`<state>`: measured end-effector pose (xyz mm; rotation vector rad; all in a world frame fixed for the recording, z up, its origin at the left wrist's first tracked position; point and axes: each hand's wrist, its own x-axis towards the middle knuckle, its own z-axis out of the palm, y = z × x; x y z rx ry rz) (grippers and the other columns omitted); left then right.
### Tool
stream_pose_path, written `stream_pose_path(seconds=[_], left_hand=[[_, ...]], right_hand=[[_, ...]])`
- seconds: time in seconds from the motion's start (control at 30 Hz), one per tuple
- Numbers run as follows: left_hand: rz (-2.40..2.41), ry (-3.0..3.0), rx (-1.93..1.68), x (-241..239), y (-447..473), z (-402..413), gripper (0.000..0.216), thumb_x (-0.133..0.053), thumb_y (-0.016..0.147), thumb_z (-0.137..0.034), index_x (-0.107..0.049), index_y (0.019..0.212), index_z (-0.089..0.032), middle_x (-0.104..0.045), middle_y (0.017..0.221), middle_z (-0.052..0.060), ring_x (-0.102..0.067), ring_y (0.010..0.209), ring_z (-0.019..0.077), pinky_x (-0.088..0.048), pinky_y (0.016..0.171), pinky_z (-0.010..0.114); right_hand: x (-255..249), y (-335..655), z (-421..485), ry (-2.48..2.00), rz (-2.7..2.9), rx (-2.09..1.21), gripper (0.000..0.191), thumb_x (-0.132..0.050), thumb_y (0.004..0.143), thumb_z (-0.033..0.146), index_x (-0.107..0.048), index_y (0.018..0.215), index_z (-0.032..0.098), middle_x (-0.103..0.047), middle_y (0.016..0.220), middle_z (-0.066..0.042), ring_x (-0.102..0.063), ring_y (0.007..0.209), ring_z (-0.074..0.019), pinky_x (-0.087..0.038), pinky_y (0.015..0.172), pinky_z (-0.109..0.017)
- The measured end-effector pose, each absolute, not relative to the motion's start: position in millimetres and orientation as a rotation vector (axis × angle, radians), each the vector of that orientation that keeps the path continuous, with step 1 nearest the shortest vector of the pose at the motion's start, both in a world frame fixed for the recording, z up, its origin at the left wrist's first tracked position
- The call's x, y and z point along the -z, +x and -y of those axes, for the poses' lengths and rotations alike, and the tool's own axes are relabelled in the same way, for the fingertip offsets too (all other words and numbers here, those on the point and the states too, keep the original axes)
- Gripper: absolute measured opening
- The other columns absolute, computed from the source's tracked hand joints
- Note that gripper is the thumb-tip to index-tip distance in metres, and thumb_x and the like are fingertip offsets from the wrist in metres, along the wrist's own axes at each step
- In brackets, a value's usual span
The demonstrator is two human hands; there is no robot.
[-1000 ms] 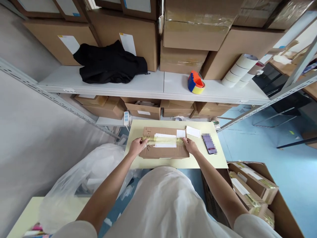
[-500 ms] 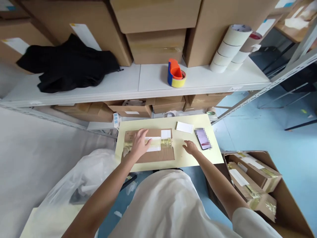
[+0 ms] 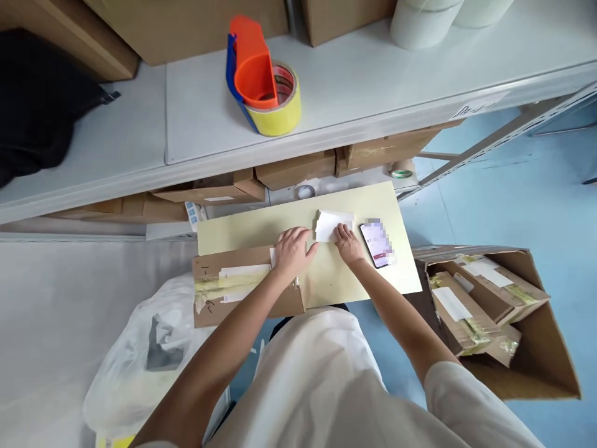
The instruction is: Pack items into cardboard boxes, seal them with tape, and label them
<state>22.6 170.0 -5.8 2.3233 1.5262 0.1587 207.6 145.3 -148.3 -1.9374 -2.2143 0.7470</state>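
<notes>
A flat taped cardboard parcel (image 3: 233,289) with white labels lies at the left end of the small pale-yellow table (image 3: 261,230), hanging over its edge. My left hand (image 3: 293,249) rests at the parcel's right end, fingertips touching a white label sheet (image 3: 332,224) on the table. My right hand (image 3: 347,241) pinches the lower right edge of that sheet, whose left corner is lifted. A phone (image 3: 375,241) lies just right of my right hand.
A white shelf (image 3: 373,81) above the table bears an orange-and-blue tape dispenser (image 3: 261,78), black cloth (image 3: 32,118) and cartons. An open carton (image 3: 494,311) of taped parcels stands on the blue floor at right. A clear plastic bag (image 3: 153,354) sits at left.
The parcel has slid left. My left hand came off its middle and reached right toward the label sheet. My right hand moved up from the bare table onto the sheet. The camera tilted closer.
</notes>
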Motion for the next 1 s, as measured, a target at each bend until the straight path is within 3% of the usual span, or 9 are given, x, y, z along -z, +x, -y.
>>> stream_pose_path(seconds=[0.23, 0.4, 0.5, 0.6, 0.73, 0.8, 0.87, 0.93, 1.0], left_hand=[[-1.570, 2.194, -0.106, -1.8, 24.1, -172.5, 0.034, -0.051, 0.087, -0.041, -0.061, 0.112, -0.020, -0.065, 0.119, 0.009, -0.056, 0.112, 0.0268, -0.038, 0.099, 0.040], [-1.597, 1.796, -0.057, -4.8, 38.2, -205.4, 0.050, -0.044, 0.089, -0.049, -0.054, 0.124, -0.015, -0.066, 0.118, 0.013, -0.061, 0.106, 0.0259, -0.045, 0.090, 0.036], [-1.481, 1.680, -0.128, -4.0, 53.2, -230.7, 0.044, -0.048, 0.088, -0.044, -0.057, 0.118, -0.014, -0.070, 0.106, 0.011, -0.065, 0.097, 0.0227, -0.048, 0.084, 0.031], [-1.530, 1.828, -0.147, -10.2, 60.8, -246.8, 0.033, -0.056, 0.081, -0.024, -0.060, 0.111, -0.013, -0.070, 0.102, 0.010, -0.064, 0.092, 0.0230, -0.049, 0.082, 0.032], [-1.505, 1.979, -0.044, -26.5, 48.9, -257.5, 0.024, -0.054, 0.079, -0.018, -0.063, 0.101, -0.014, -0.069, 0.093, 0.009, -0.064, 0.087, 0.0237, -0.049, 0.080, 0.034], [-1.467, 1.995, -0.032, -32.0, 38.5, -261.3, 0.023, -0.053, 0.081, -0.021, -0.063, 0.100, -0.014, -0.070, 0.091, 0.008, -0.064, 0.086, 0.0229, -0.049, 0.078, 0.033], [-1.503, 2.015, -0.034, -35.1, 30.8, -263.1, 0.025, -0.052, 0.083, -0.021, -0.062, 0.104, -0.015, -0.070, 0.093, 0.008, -0.064, 0.087, 0.0230, -0.049, 0.079, 0.033], [-1.598, 2.078, -0.072, -37.2, 28.8, -261.4, 0.030, -0.052, 0.084, -0.021, -0.059, 0.113, -0.016, -0.068, 0.105, 0.010, -0.062, 0.098, 0.0250, -0.047, 0.087, 0.036], [-1.633, 2.212, -0.112, -38.9, 33.2, -256.5, 0.038, -0.055, 0.084, -0.023, -0.054, 0.121, -0.017, -0.062, 0.120, 0.012, -0.055, 0.114, 0.0289, -0.039, 0.100, 0.043]], right_hand=[[142.7, 224.0, -117.9, -1.721, 2.119, -0.911, 0.039, -0.032, 0.092, 0.012, -0.057, 0.121, 0.012, -0.054, 0.135, -0.017, -0.044, 0.131, -0.0263, -0.037, 0.108, -0.047], [113.7, 223.1, -137.0, -1.776, 1.700, -0.770, 0.037, -0.033, 0.095, 0.024, -0.059, 0.120, 0.020, -0.062, 0.126, -0.010, -0.056, 0.119, -0.0238, -0.044, 0.104, -0.044], [92.7, 215.0, -148.6, -1.612, 1.660, -0.693, 0.036, -0.034, 0.095, 0.026, -0.059, 0.120, 0.021, -0.060, 0.128, -0.010, -0.054, 0.122, -0.0227, -0.042, 0.106, -0.044], [76.0, 210.3, -155.0, -1.417, 1.744, -0.720, 0.036, -0.048, 0.090, 0.038, -0.058, 0.120, 0.021, -0.053, 0.135, -0.012, -0.045, 0.130, -0.0258, -0.038, 0.109, -0.047], [69.8, 219.4, -165.4, -1.433, 1.581, -0.799, 0.068, -0.058, 0.079, 0.058, -0.044, 0.135, 0.020, -0.034, 0.148, -0.016, -0.030, 0.138, -0.0324, -0.031, 0.109, -0.053], [73.0, 226.8, -173.7, -1.346, 1.521, -0.952, 0.060, -0.054, 0.082, 0.059, -0.049, 0.128, 0.020, -0.046, 0.140, -0.015, -0.041, 0.132, -0.0293, -0.036, 0.106, -0.049], [76.9, 232.2, -182.2, -1.229, 1.533, -1.140, 0.043, -0.051, 0.085, 0.057, -0.060, 0.107, 0.020, -0.060, 0.122, -0.012, -0.055, 0.116, -0.0245, -0.043, 0.098, -0.041], [78.7, 234.0, -188.8, -1.206, 1.566, -1.243, 0.038, -0.049, 0.087, 0.055, -0.063, 0.090, 0.020, -0.067, 0.105, -0.009, -0.062, 0.100, -0.0216, -0.046, 0.090, -0.038], [77.4, 232.9, -193.0, -1.233, 1.642, -1.239, 0.036, -0.048, 0.089, 0.053, -0.063, 0.085, 0.020, -0.069, 0.095, -0.008, -0.063, 0.090, -0.0204, -0.044, 0.090, -0.039]])
